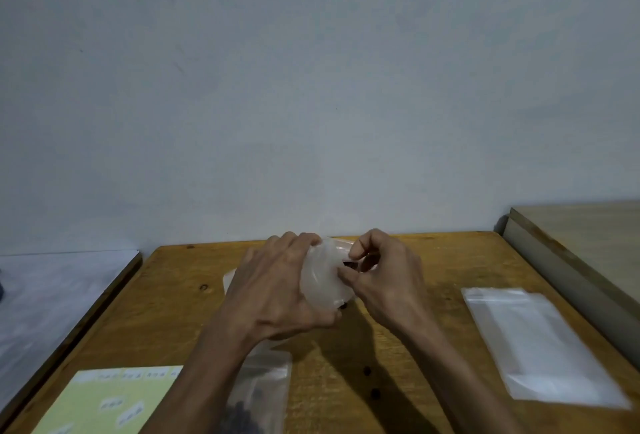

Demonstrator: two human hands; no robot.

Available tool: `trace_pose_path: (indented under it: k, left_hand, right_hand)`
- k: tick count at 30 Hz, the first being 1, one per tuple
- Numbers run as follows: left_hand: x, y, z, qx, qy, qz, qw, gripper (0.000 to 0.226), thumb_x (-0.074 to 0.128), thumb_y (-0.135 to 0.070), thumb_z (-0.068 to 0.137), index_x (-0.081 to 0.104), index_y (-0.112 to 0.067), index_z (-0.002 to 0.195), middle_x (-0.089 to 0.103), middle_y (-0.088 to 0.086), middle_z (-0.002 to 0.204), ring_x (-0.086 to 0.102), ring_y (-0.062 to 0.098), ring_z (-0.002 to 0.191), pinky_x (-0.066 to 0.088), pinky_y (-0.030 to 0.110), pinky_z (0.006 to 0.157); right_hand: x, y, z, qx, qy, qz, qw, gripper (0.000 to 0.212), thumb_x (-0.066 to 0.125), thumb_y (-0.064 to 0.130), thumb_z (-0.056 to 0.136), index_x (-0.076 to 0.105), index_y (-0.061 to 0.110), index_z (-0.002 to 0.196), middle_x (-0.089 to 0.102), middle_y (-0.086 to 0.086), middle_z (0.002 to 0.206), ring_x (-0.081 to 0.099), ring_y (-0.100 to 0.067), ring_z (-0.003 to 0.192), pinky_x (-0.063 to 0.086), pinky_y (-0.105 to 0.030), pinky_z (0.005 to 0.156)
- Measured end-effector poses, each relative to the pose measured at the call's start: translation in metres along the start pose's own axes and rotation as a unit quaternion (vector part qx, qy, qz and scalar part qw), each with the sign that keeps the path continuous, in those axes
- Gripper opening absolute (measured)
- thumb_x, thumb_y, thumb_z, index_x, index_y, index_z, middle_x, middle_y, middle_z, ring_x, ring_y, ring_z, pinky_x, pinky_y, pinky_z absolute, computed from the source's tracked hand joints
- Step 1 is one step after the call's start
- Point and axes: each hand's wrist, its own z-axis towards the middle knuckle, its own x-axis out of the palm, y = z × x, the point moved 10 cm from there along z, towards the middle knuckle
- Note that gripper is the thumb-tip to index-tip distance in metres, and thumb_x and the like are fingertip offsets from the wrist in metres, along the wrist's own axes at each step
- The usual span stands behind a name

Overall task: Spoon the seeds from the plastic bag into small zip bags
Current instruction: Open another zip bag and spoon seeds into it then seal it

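Over the middle of the wooden table, my left hand is wrapped around a rounded, translucent white plastic thing; I cannot tell whether it is a bunched bag or a small cup. My right hand pinches at its right side with thumb and fingertips, and something dark shows at the pinch. A small clear zip bag with dark seeds in its lower part lies flat under my left forearm. Two loose dark seeds lie on the wood between my arms.
A stack of clear flat bags lies at the right. A yellow sheet with small white labels sits at the front left. More clear plastic lies behind my hands. A pale board borders the right, a white surface the left.
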Motion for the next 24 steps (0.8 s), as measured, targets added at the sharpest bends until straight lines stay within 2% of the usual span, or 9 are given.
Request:
trace_pose_path:
  k: [5,8,10,11,13,15,17,20,24]
  left_hand:
    - [0.010,0.007,-0.001,-0.009,0.034,-0.069,0.997,0.107,0.067,-0.079,0.055,0.036,-0.035,0.147,0.047,-0.017,0.129,0.048,0.010,0.114,0.046,0.042,0.100]
    - [0.015,0.026,-0.003,-0.044,0.035,-0.110,0.992,0.110,0.074,-0.078,0.050,0.040,-0.035,0.145,0.049,-0.015,0.125,0.050,0.011,0.108,0.050,0.041,0.096]
    - [0.023,0.044,-0.005,-0.077,0.054,-0.117,0.989,0.110,0.083,-0.071,0.051,0.039,-0.035,0.146,0.049,-0.014,0.124,0.051,0.012,0.108,0.052,0.039,0.093]
    - [0.028,0.052,-0.005,-0.089,0.067,-0.120,0.986,0.110,0.085,-0.067,0.052,0.039,-0.035,0.146,0.048,-0.014,0.122,0.052,0.012,0.108,0.053,0.038,0.092]
    - [0.039,0.060,-0.004,-0.101,0.095,-0.132,0.982,0.108,0.088,-0.062,0.054,0.038,-0.035,0.146,0.049,-0.014,0.119,0.053,0.009,0.104,0.055,0.033,0.086]
    - [0.049,0.062,0.000,-0.100,0.122,-0.151,0.976,0.105,0.090,-0.056,0.058,0.039,-0.033,0.146,0.049,-0.015,0.116,0.052,0.003,0.098,0.051,0.023,0.076]
    - [0.057,0.062,0.006,-0.100,0.141,-0.172,0.970,0.108,0.091,-0.056,0.056,0.038,-0.031,0.146,0.051,-0.013,0.120,0.052,0.003,0.100,0.047,0.017,0.072]
    - [0.067,0.062,0.016,-0.107,0.163,-0.207,0.959,0.124,0.085,-0.070,0.041,0.037,-0.033,0.149,0.053,-0.008,0.133,0.055,0.011,0.109,0.056,0.029,0.082]
    - [0.077,0.060,0.032,-0.116,0.186,-0.229,0.949,0.125,0.085,-0.071,0.038,0.037,-0.036,0.148,0.052,-0.005,0.136,0.056,0.016,0.111,0.057,0.041,0.091]
  right_hand:
    - [0.030,0.009,-0.004,-0.044,0.191,0.068,0.978,0.023,0.082,0.019,0.082,0.076,0.024,0.104,0.072,0.012,0.079,0.061,0.007,0.068,0.048,-0.015,0.065]
    - [0.011,-0.025,0.007,0.026,0.076,0.085,0.993,0.012,0.078,0.024,0.086,0.077,0.024,0.098,0.074,0.008,0.086,0.064,-0.001,0.075,0.051,-0.024,0.067]
    - [-0.005,-0.054,0.009,0.070,0.014,-0.102,0.992,0.023,0.074,0.038,0.087,0.072,0.029,0.108,0.070,0.005,0.111,0.062,-0.012,0.102,0.053,-0.033,0.082]
    - [-0.008,-0.067,0.006,0.095,0.024,-0.187,0.978,0.035,0.072,0.043,0.087,0.067,0.030,0.118,0.062,0.001,0.127,0.056,-0.018,0.116,0.050,-0.038,0.093]
    - [-0.007,-0.092,-0.001,0.163,0.067,-0.213,0.961,0.053,0.070,0.050,0.086,0.057,0.028,0.133,0.052,-0.004,0.140,0.051,-0.023,0.126,0.047,-0.044,0.101]
    - [-0.002,-0.109,-0.006,0.217,0.082,-0.123,0.965,0.055,0.070,0.048,0.087,0.055,0.025,0.134,0.061,-0.007,0.130,0.061,-0.021,0.111,0.053,-0.041,0.093]
    - [0.006,-0.120,-0.012,0.260,0.066,0.017,0.963,0.038,0.072,0.038,0.088,0.063,0.021,0.121,0.070,-0.006,0.109,0.068,-0.017,0.091,0.059,-0.039,0.082]
    - [0.015,-0.130,-0.015,0.311,0.006,0.177,0.934,0.016,0.074,0.027,0.087,0.072,0.016,0.099,0.074,-0.007,0.094,0.072,-0.021,0.082,0.061,-0.036,0.067]
    - [0.034,-0.133,-0.016,0.356,-0.058,0.292,0.886,0.006,0.070,0.023,0.092,0.074,0.018,0.094,0.074,-0.007,0.090,0.069,-0.020,0.079,0.055,-0.030,0.061]
